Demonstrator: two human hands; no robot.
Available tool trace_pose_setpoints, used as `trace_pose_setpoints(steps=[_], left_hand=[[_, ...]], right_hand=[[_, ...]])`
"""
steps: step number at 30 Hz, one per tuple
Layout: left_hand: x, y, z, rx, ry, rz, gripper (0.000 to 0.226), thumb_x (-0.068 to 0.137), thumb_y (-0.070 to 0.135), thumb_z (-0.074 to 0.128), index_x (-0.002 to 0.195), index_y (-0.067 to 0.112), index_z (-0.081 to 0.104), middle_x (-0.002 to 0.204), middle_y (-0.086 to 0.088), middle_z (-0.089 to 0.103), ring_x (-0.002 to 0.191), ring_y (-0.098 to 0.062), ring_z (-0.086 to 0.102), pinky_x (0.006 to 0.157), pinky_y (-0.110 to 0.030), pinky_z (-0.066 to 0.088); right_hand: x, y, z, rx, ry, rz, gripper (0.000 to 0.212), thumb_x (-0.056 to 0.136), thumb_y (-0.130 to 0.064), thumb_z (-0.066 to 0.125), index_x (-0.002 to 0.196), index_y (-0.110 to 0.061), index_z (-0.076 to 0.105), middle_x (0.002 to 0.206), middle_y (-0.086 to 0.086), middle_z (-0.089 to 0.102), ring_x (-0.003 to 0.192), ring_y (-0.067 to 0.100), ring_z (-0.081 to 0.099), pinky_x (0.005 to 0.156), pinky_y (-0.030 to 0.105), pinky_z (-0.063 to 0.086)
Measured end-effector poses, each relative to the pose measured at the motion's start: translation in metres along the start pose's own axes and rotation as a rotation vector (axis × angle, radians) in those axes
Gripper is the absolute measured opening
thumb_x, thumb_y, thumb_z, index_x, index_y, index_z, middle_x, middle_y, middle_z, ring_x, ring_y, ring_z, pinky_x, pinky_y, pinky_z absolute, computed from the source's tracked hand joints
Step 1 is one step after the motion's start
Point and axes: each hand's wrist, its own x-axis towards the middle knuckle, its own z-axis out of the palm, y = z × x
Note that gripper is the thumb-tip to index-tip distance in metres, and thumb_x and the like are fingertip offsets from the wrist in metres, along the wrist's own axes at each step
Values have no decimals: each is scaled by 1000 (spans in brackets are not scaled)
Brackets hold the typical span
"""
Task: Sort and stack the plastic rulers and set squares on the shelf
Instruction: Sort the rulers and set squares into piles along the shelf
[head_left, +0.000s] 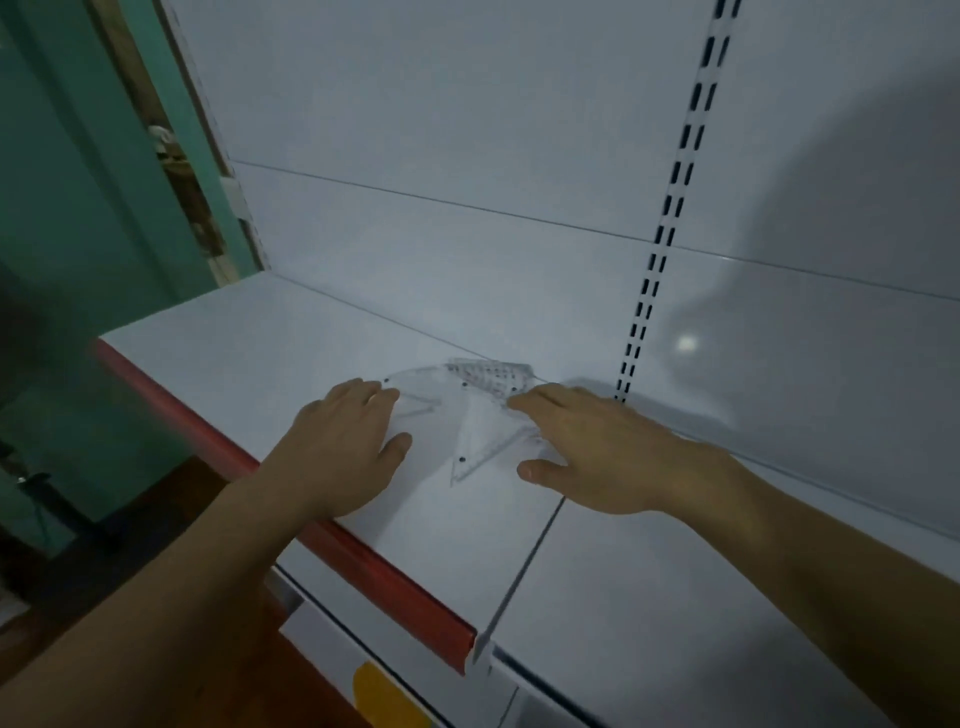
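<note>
clear plastic set squares (470, 441) and rulers (491, 375) lie flat in a loose overlapping pile on the smooth white metal shelf (249, 343), near its back panel (467, 130). from the left: a glossy red strip (332, 540) edges the shelf front; the left hand (345, 441), fingers straight, rests flat on a triangular piece; the right hand (587, 452), fingers spread and relaxed, touches the pile's right side; a slotted upright (670, 208) runs up the panel.

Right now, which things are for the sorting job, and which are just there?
For the job: clear set squares and rulers, white shelf, left hand, right hand.

Just there: red shelf edge strip, slotted upright, yellow label, green wall.
</note>
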Motion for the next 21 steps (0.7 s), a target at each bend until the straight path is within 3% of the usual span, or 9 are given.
trace_pose_setpoints(steps=[2, 5, 7, 11, 13, 15, 17, 21], left_hand=[[30, -12, 3, 1, 32, 82, 88, 84, 65, 11, 146, 11, 40, 148, -10, 44, 138, -27, 37, 110, -49, 37], [69, -23, 5, -25, -17, 201, 64, 100, 52, 35, 152, 13, 31, 154, -6, 37, 144, -24, 29, 115, -45, 31], [94, -32, 2, -33, -55, 288, 62, 102, 46, 39, 154, 14, 27, 158, -4, 31, 146, -21, 24, 117, -43, 27], [138, -48, 0, -121, -28, 442, 57, 102, 45, 43, 150, 15, 35, 153, -5, 38, 142, -22, 32, 115, -41, 32], [157, -52, 7, -171, -15, 537, 57, 101, 44, 46, 149, 16, 38, 153, -4, 40, 141, -22, 35, 114, -41, 33], [172, -49, 17, -238, -10, 617, 50, 98, 45, 47, 140, 18, 50, 142, -2, 52, 131, -23, 46, 106, -40, 41], [186, -43, 31, -286, -14, 684, 43, 89, 45, 45, 121, 23, 63, 120, 0, 65, 112, -24, 59, 89, -35, 47], [195, -43, 50, -485, 124, 730, 33, 82, 31, 57, 110, 22, 72, 103, 0, 69, 90, -22, 62, 77, -37, 52]], right_hand=[[17, -1, -1, 2, 15, 72, 67, 99, -55, 47, 155, -25, 24, 148, -1, 40, 133, 23, 42, 106, 46, 41], [44, -5, -1, 1, 66, 190, 66, 98, -53, 50, 153, -23, 29, 146, 3, 44, 131, 27, 45, 104, 47, 43], [61, -10, -1, 19, 55, 295, 64, 97, -53, 49, 151, -24, 32, 147, 6, 44, 130, 30, 45, 103, 47, 43], [103, -20, -3, 35, 15, 506, 31, 97, -47, 46, 117, -24, 48, 120, 5, 53, 108, 31, 54, 86, 42, 45], [117, -26, 0, 50, 40, 557, 30, 96, -42, 48, 118, -22, 53, 120, 5, 55, 110, 31, 55, 87, 42, 47], [126, -32, 6, 47, 77, 596, 36, 93, -39, 53, 126, -23, 54, 127, 6, 56, 115, 33, 55, 92, 43, 48], [132, -36, 12, 52, 130, 640, 43, 90, -40, 58, 130, -25, 54, 132, 5, 56, 118, 34, 55, 96, 45, 48], [138, -33, 19, 125, 205, 674, 53, 85, -35, 67, 136, -27, 54, 134, 8, 53, 121, 34, 52, 103, 44, 44]])
